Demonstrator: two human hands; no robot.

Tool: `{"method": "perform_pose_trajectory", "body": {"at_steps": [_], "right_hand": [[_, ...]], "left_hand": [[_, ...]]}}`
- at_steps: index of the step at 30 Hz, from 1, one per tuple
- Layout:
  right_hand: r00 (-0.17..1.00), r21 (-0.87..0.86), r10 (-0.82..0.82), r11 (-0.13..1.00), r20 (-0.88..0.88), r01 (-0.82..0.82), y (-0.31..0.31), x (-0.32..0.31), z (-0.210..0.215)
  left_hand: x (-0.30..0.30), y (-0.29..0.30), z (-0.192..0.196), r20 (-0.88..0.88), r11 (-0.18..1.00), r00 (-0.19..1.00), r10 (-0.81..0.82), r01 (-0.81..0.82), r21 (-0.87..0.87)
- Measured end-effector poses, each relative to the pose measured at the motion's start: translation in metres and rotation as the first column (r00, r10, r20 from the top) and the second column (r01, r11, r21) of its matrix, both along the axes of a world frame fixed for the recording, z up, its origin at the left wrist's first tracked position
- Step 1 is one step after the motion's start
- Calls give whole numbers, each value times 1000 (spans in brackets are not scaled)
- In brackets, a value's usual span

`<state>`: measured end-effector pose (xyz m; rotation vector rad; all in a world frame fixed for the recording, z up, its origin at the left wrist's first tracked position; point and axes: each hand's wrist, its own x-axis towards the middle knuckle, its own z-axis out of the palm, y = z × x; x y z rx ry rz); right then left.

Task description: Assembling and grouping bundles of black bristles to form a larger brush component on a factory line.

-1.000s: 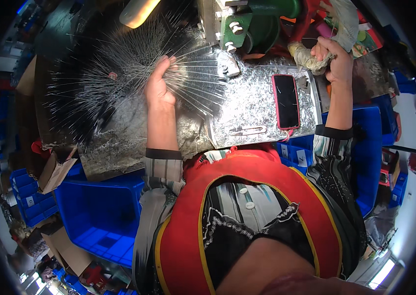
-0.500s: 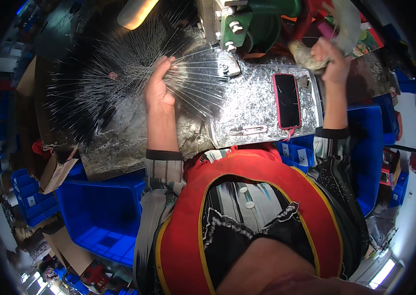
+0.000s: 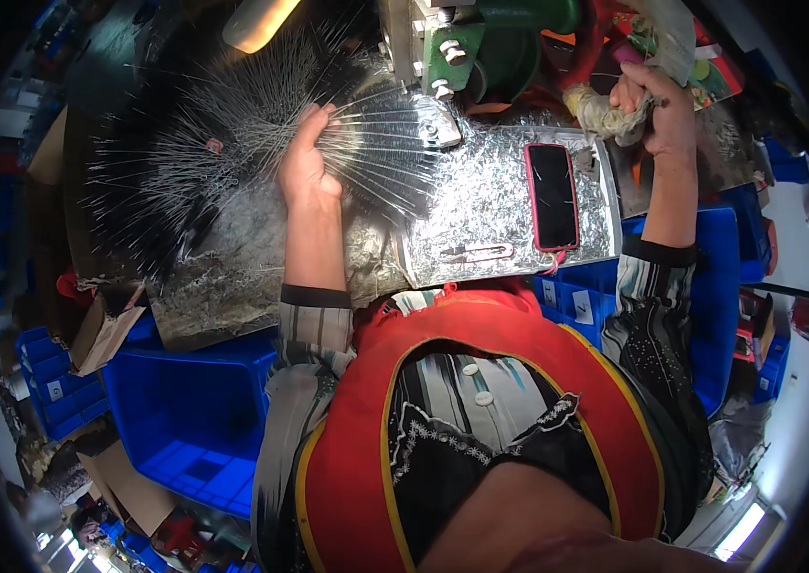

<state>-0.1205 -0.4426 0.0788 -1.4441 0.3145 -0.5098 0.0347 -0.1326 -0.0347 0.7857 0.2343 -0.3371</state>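
My left hand (image 3: 309, 158) is closed round part of a large bunch of thin metal wires (image 3: 233, 143), which fan out stiffly on both sides of it. Their tips on the right spread over a foil-covered board (image 3: 490, 205). My right hand (image 3: 669, 113) is closed at a handle wrapped in pale cloth (image 3: 605, 116), beside the green machine (image 3: 510, 72) with its bolted metal bracket (image 3: 443, 62). Where the wires' right ends meet a small metal block (image 3: 440, 126) under the machine, fine detail is too small to tell.
A red-edged phone (image 3: 553, 196) and small thread snips (image 3: 476, 253) lie on the foil-covered board. A lit lamp (image 3: 259, 24) hangs above the wires. Blue bins stand below the bench at the left (image 3: 185, 401) and right (image 3: 710, 315).
My right hand has shifted a little to the right and turned at the cloth-wrapped handle. The left hand keeps its hold on the wires, nearly still.
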Motion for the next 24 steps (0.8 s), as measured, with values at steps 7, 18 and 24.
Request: {"method": "perform_pose_trajectory", "body": {"at_steps": [7,18,24], "right_hand": [[956,-193,-16,978,293,76,5,6,-46],[977,-80,-81,992,197,98,6,4,-35],[987,-49,-142,988,80,147,14,2,-21]], "left_hand": [[2,4,-7,10,1000,1000,18,-18,-14],[8,18,-14,8,984,984,-178,177,6],[3,17,-17,-1,996,996,-84,84,-35]]}}
